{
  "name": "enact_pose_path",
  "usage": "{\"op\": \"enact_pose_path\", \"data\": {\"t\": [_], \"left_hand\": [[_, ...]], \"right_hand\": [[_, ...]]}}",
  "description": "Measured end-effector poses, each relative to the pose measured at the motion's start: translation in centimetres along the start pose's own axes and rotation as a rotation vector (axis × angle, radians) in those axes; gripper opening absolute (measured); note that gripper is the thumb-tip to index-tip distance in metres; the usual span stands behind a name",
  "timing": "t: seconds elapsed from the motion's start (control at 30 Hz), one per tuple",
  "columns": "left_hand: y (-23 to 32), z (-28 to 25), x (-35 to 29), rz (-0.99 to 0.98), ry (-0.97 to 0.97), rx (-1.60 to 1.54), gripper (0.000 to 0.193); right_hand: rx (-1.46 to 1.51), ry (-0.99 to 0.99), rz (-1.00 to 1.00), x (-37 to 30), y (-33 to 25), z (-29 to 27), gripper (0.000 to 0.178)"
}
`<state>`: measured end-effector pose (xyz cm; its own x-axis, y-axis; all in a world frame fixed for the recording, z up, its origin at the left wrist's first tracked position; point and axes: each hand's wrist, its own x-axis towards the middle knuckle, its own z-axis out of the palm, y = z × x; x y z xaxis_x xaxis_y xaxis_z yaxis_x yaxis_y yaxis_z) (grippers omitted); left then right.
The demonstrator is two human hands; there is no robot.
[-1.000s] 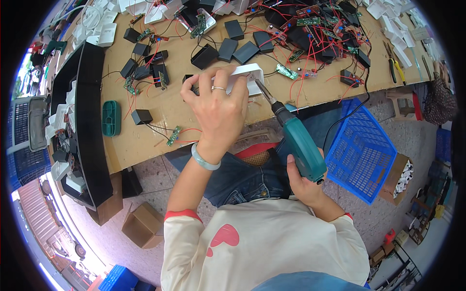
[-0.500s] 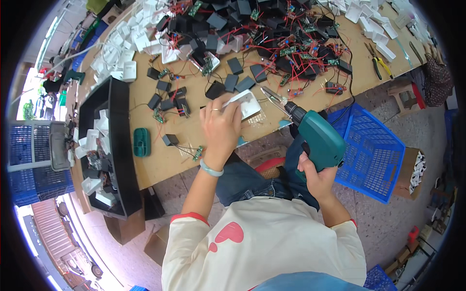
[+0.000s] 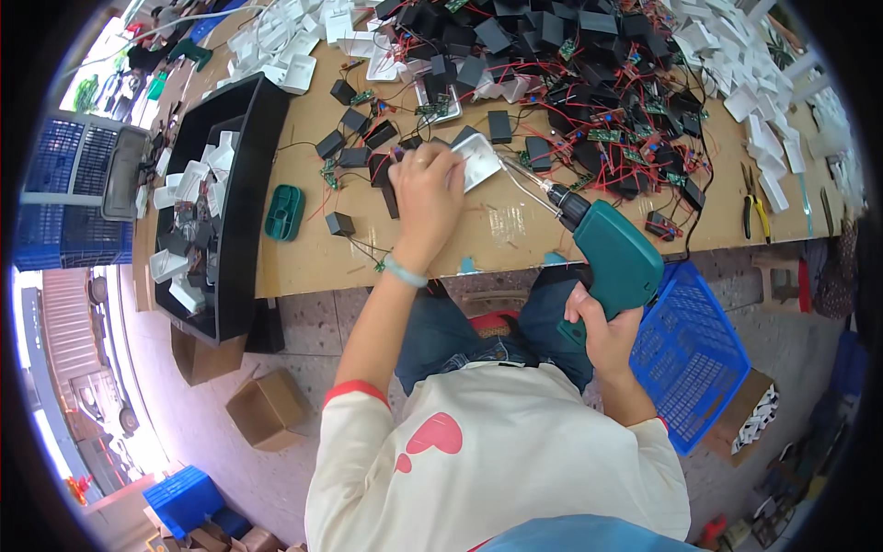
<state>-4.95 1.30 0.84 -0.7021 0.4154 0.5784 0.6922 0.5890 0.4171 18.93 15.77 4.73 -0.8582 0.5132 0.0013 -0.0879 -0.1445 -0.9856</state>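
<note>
My left hand [image 3: 429, 195] is over the table with its fingers closed on the left edge of a white plastic case [image 3: 482, 164], open side up. My right hand [image 3: 600, 324] grips the handle of a green pistol-shaped soldering gun [image 3: 618, 258]. Two thin metal prongs come together at its nose, and their tip is close to the right side of the white case. Whether the tip touches the case I cannot tell. Beside my left hand lie several black boxes [image 3: 356, 121] and a small green circuit board [image 3: 328, 173] with thin wires.
A large heap of black boxes [image 3: 492, 35] with red wires covers the back. White cases [image 3: 276, 55] pile up at both sides. Left are a black bin [image 3: 241, 267] and a green tray [image 3: 285, 213]; right, yellow-handled pliers [image 3: 757, 207]. A blue crate [image 3: 690, 359] stands below the edge.
The whole view has shifted, so the table sits higher in it. The white case is turned a little and still in my left hand. My right hand keeps the soldering gun beside it.
</note>
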Motion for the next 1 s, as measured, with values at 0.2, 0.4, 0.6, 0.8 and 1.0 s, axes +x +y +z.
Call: {"op": "enact_pose_path", "data": {"t": [0.2, 0.4, 0.6, 0.8, 1.0], "left_hand": [[-1.2, -1.3, 0.2, -0.131, -0.212, -0.134, 0.005], [-1.7, -4.1, -0.8, -0.059, -0.213, -0.115, 0.006], [-1.7, -5.4, -0.5, 0.118, -0.429, -0.023, 0.008], [-2.5, -5.9, 0.8, 0.335, -0.448, 0.171, 0.019], [0.1, -6.0, -0.9, 0.234, -0.150, -0.023, 0.016]], "right_hand": [[-0.011, 0.011, -0.075, 0.4, -0.3, -0.3, 0.036], [-0.212, -0.032, -0.055, -0.7, 1.4, 0.2, 0.034], [-0.291, -0.041, -0.048, -1.2, 1.4, 0.1, 0.032], [-0.272, -0.027, -0.016, -1.5, 0.3, 0.6, 0.032], [-0.310, -0.036, -0.045, -2.3, 0.7, 0.2, 0.033]]}}
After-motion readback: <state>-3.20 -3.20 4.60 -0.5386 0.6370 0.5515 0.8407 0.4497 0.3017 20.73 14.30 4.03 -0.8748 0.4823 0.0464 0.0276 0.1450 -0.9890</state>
